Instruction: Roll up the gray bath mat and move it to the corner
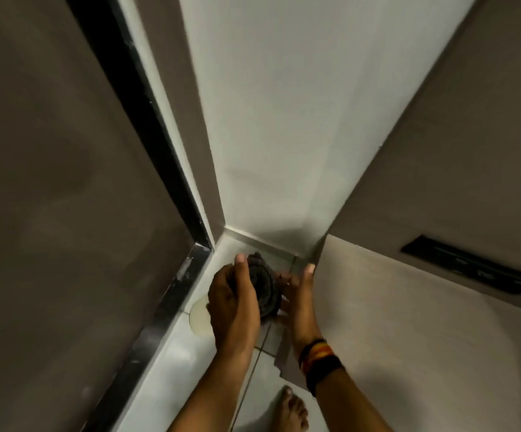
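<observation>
The dark gray rolled-up fabric bath mat point(262, 289) stands on end in the floor corner, at 12 o'clock from the bare foot point(290, 410). The left hand point(232, 302) cups it with curled fingers; the right hand point(296, 294) has open fingers beside it. It looks soft and light, so holding both sides should stop unrolling

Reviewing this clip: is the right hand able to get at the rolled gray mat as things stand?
Probably yes. The right hand is already alongside the rolled gray mat, open, with nothing between them; the left hand covers only the opposite side.
</observation>
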Available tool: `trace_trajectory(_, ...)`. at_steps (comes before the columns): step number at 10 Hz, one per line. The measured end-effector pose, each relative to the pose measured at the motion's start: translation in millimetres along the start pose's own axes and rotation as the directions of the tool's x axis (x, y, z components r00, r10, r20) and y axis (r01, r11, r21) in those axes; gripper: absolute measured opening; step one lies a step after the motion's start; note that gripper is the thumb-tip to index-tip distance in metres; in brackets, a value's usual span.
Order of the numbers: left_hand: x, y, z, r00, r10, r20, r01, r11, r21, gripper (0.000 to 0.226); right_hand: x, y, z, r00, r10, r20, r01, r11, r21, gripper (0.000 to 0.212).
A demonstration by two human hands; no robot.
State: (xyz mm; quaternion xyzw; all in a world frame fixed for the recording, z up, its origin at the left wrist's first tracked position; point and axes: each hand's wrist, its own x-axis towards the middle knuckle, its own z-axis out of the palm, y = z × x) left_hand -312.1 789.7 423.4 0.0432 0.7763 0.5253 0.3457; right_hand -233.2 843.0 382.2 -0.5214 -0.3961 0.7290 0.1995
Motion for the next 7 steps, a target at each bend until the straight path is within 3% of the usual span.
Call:
trace_trajectory(2, 71, 15, 97, 0.997, -0.068, -0.035, 0.067, 0.998, -0.01, 0.065, 110, -33, -42, 0.996, 0.069, -0.062, -0.069, 0.998, 0.012, 0.107)
trace_trajectory(3, 97, 15, 140, 0.996, -0.084, 0.022, 0.085, 0.996, -0.016, 0.06, 145, -49, -64, 0.979, 0.101, -0.177, -0.09, 0.994, 0.067, 0.096)
trace_trajectory(5, 135, 20, 207, 0.972, -0.026, 0.232, 0.002, 0.994, 0.105, 0.083, 169, -60, -104, 0.939, 0.134, -0.317, 0.002, 0.919, 0.394, 0.11)
trace_trajectory(6, 137, 17, 208, 0.953, -0.061, 0.296, 0.008, 0.984, 0.176, 0.089, 165, -59, -108, 0.93, 0.154, -0.335, -0.019, 0.927, 0.375, 0.107)
trace_trajectory(7, 132, 10, 187, 0.925, -0.045, 0.377, -0.04, 0.976, 0.215, 0.073, 144, -53, -89, 0.861, 0.022, -0.509, 0.067, 0.986, 0.155, 0.08)
